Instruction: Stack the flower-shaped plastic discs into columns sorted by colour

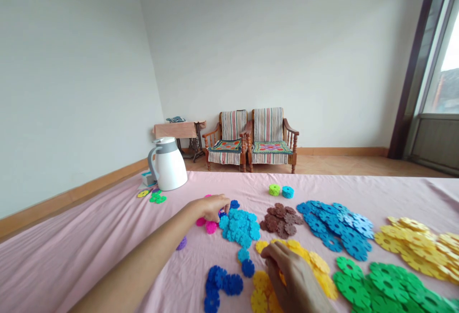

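Observation:
Far out over the table, my left hand (215, 206) bends its fingers down among the small discs, with pink snowflake discs (211, 227) and a dark blue disc (234, 204) beside it. Its fingertips are closed, and what they pinch, if anything, is hidden. A light blue heap of snowflake discs (240, 226) lies just right of it. My right hand (287, 270) is above the yellow snowflake discs (260, 291), its fingers curled together; their tips hide whatever is between them. Several dark blue discs (233, 284) lie left of my right hand.
Brown discs (281, 220), larger blue discs (337, 227), pale yellow discs (412, 243) and green discs (390, 286) are heaped rightward. Two short stacks, a lime stack (274, 190) and a teal stack (288, 192), stand behind. A white jug (171, 167) is at the back left of the pink cloth (118, 251).

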A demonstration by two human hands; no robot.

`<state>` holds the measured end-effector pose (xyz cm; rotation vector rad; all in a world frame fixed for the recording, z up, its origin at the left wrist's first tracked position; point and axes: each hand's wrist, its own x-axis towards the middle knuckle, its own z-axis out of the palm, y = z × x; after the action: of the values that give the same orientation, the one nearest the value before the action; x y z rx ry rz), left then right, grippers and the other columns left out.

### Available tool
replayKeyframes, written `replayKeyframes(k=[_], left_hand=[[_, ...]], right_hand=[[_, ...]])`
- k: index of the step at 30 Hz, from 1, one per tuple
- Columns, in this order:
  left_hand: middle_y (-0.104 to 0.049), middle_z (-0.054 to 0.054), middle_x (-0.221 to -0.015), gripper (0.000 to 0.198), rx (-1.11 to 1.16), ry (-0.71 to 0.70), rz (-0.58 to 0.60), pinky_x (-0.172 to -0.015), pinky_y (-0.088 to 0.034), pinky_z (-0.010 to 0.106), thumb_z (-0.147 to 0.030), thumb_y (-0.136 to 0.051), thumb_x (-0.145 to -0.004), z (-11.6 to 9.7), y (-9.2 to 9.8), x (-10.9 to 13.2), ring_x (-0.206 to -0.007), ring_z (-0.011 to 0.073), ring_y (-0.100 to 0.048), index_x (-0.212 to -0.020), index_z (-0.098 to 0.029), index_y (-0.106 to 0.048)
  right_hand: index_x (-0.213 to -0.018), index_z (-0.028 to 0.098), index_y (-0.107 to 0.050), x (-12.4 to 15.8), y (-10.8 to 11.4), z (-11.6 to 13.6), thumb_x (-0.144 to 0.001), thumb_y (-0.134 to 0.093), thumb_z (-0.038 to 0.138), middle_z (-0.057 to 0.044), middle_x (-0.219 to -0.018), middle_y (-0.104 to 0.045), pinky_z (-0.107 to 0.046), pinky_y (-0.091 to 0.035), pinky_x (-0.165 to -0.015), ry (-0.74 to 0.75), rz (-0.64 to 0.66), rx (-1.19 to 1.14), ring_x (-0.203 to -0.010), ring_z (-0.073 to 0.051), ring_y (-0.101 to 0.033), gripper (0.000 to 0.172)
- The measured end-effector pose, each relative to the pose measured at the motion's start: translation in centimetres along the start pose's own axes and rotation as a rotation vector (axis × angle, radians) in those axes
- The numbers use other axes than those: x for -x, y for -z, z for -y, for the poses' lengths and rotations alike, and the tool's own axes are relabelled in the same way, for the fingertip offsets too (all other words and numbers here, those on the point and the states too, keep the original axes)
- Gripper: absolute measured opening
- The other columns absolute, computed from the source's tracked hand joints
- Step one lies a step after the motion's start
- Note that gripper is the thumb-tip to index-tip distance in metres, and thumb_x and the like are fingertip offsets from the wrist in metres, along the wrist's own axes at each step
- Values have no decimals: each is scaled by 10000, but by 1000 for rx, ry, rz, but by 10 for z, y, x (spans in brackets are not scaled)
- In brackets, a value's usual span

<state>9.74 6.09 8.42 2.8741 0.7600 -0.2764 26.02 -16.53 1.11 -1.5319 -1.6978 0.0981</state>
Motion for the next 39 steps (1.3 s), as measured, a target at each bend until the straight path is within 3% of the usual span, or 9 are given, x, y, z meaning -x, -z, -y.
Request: replayKeyframes(k=[7,13,20,23,28,30,32,36,39], left_hand=[[-606,-29,-882,359,17,-25,-12,-661,-422,207,-11,-608,-563,-2,0,2,-786,160,-550,-858,-212,-583],[-632,-17,-759,163,83,36,-94,-660,-419,214,-46,-619,-612,14,-3,8,-727,155,-565,-716,-172,-627],[-631,1,-723,101,262,99,-204,-606,-413,213,-119,-585,-674,22,12,29,-685,150,-565,-766,-138,-621],[-638,2,-722,142,374,64,-128,-558,-428,196,-189,-577,-724,10,13,42,-650,133,-573,-851,-142,-621],[-622,-11,-647,203,638,-86,231,-467,-433,180,-233,-675,-666,-21,-8,56,-520,109,-543,-854,-161,-656],[-623,-7,-660,219,692,-137,308,-473,-441,181,-256,-666,-698,-26,-15,56,-526,109,-548,-899,-168,-673],[-647,-3,-710,215,588,-121,217,-509,-463,185,-255,-629,-744,-25,-15,52,-572,119,-585,-939,-183,-683],[-679,47,-875,197,278,36,-156,-735,-487,253,-121,-554,-749,-2,-9,31,-816,182,-625,-898,-144,-681],[-650,93,-1005,314,180,98,-279,-890,-431,346,-33,-518,-685,18,-9,14,-980,241,-572,-953,-123,-654]], right_hand=[[-800,229,-576,0,2,0,-913,-329,253,-29,-763,-642,-235,-392,-612,-6,31,-6,-677,-142,-587,273],[-795,232,-573,0,1,0,-908,-333,241,-18,-760,-638,-224,-386,-604,-4,16,5,-671,-137,-594,265],[-811,232,-563,0,2,-1,-904,-334,223,-18,-779,-643,-230,-394,-624,-2,47,10,-697,-141,-603,248],[-822,236,-566,-1,5,1,-902,-338,216,-18,-800,-649,-231,-397,-632,-20,91,18,-719,-144,-608,242],[-830,227,-572,-2,6,4,-904,-326,221,-24,-812,-646,-240,-395,-645,-49,127,29,-740,-152,-605,256],[-828,225,-568,-2,5,3,-905,-323,222,-24,-810,-643,-242,-391,-644,-52,125,34,-732,-150,-601,257],[-828,225,-565,-2,4,2,-905,-322,222,-24,-807,-641,-242,-386,-642,-49,127,41,-728,-149,-599,255],[-831,230,-566,-2,2,0,-899,-330,216,-24,-806,-643,-240,-380,-635,-39,115,47,-725,-149,-599,246],[-810,234,-566,-1,1,-1,-896,-341,219,-21,-791,-644,-234,-379,-628,-39,95,42,-713,-146,-599,241]])
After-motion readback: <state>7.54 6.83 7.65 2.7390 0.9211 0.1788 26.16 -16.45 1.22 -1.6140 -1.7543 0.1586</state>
